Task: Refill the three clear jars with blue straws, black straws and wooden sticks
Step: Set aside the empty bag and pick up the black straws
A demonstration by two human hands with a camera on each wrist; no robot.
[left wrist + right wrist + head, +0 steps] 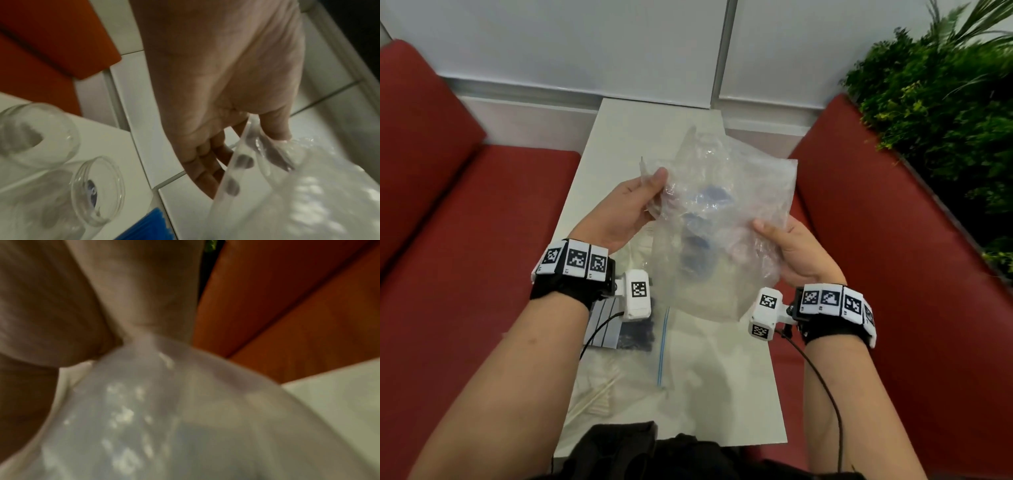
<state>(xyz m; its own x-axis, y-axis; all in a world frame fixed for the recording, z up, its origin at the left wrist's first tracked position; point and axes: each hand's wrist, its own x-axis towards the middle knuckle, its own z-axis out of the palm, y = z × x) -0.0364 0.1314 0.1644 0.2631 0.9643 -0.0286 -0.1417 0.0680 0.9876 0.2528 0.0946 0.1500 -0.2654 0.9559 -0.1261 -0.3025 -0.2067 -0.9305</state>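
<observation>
Clear, crinkled plastic fills the space between your hands: you hold a limp plastic bag [722, 219] up over the middle of the tabletop [619, 137]. Your left hand [619, 209] pinches its left edge between thumb and fingers, and the left wrist view shows those fingers [207, 164] tucked behind the film. Your right hand [794, 250] grips the right edge, thumb on top. The bag looks empty or nearly so; the blue smudges showing through it cannot be made out.

Two of the clear jars [98, 191] lie on their sides near the tabletop's left edge, mouths open, and I see nothing loaded in them; the third is not visible. Blue straws [144, 225] sit just beside the nearer jar. Down by the near left corner lie the wooden sticks [599, 394], in what looks like a bag, and a dark bundle that is probably the black straws [637, 337] sits partly under your left wrist, next to a zip bag [664, 342].

I judge you are at the unpacking stage, with no jar refilled yet. The next move calls for getting this loose bag out of the way, clear of the jars, then standing a jar upright and steadying it with one hand while the other feeds a bundle in end first. Jars on their sides could roll if nudged.
</observation>
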